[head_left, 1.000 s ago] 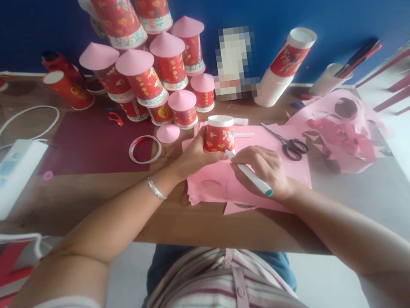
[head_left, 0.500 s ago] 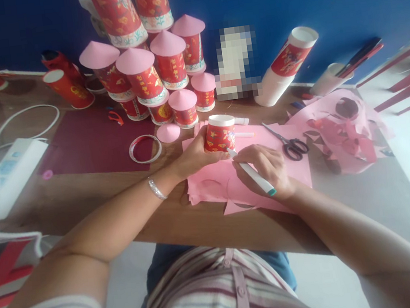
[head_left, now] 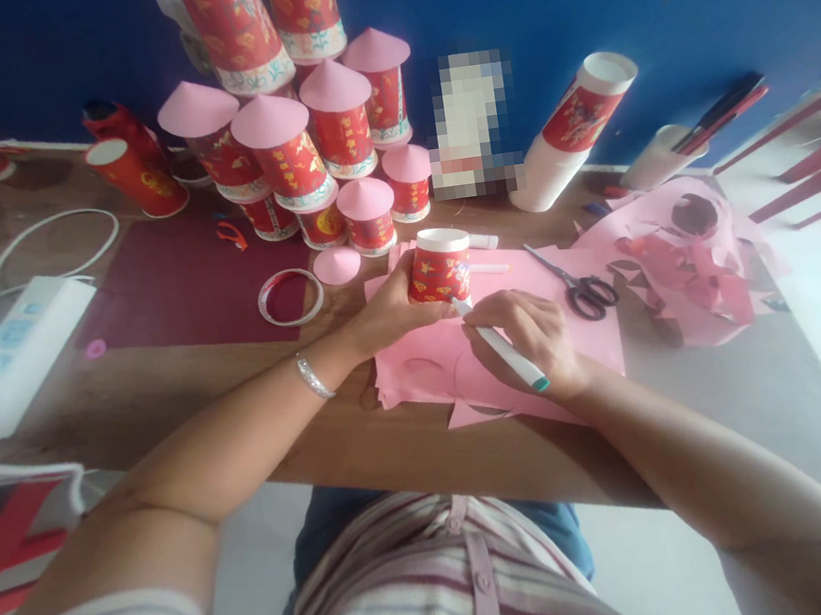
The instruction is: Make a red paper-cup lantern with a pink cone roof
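Observation:
My left hand is wrapped round a red paper cup with a gold pattern and a white rim, held above pink paper. In my right hand is a white marker with a green end, its tip at the lower edge of the cup. Whether the tip touches the cup I cannot tell. Behind the cup another white marker lies on the paper. Scissors with dark handles rest right of my right hand.
Several red cups with pink cone tops stand at the back. A white ring and a pink cone lie left of the paper. Paper scraps, a stack of cups and a pen holder are at right.
The marker and my right hand have shifted slightly to the left along the cup's lower edge. My left hand keeps its hold on the cup.

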`<move>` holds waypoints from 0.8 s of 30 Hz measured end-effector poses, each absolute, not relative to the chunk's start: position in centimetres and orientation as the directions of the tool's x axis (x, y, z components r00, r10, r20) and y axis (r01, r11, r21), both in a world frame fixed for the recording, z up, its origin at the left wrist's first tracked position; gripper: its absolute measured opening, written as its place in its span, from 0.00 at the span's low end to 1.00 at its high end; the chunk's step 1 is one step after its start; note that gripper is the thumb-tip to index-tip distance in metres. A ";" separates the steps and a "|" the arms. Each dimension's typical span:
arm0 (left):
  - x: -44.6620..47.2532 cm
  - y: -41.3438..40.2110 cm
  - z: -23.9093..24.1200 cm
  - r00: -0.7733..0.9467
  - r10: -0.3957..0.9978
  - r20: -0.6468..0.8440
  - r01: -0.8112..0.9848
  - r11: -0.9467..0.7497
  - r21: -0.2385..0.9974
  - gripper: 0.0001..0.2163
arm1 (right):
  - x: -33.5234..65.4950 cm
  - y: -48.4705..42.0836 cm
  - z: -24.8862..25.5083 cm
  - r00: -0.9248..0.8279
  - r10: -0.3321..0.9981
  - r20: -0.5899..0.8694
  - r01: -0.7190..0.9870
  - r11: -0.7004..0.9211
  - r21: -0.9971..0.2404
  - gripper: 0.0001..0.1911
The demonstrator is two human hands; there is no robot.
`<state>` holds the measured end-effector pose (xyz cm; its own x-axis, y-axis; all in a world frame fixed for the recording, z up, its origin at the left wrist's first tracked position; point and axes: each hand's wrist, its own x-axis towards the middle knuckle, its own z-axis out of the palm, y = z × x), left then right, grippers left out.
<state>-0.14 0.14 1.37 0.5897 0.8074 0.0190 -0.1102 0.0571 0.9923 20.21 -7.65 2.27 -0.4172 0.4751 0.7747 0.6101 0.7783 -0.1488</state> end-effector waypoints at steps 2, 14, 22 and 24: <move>-0.1 0.1 1.4 0.589 0.808 0.025 -0.120 0.057 0.991 0.29 | 20.2 -7.7 2.2 -0.419 0.475 0.774 0.608 0.780 -0.150 0.07; -0.4 0.1 1.2 0.600 0.800 0.020 -0.134 0.076 0.988 0.28 | 20.0 -7.7 3.1 -0.392 0.411 0.823 0.602 0.791 -0.108 0.13; -0.6 0.5 0.3 0.607 0.793 0.038 -0.205 0.110 0.973 0.26 | 20.4 -7.7 2.9 -0.355 0.430 0.830 0.603 0.784 -0.149 0.14; -0.6 0.6 0.2 0.607 0.794 0.040 -0.225 0.124 0.966 0.27 | 20.4 -7.7 2.9 -0.340 0.436 0.834 0.604 0.780 -0.162 0.15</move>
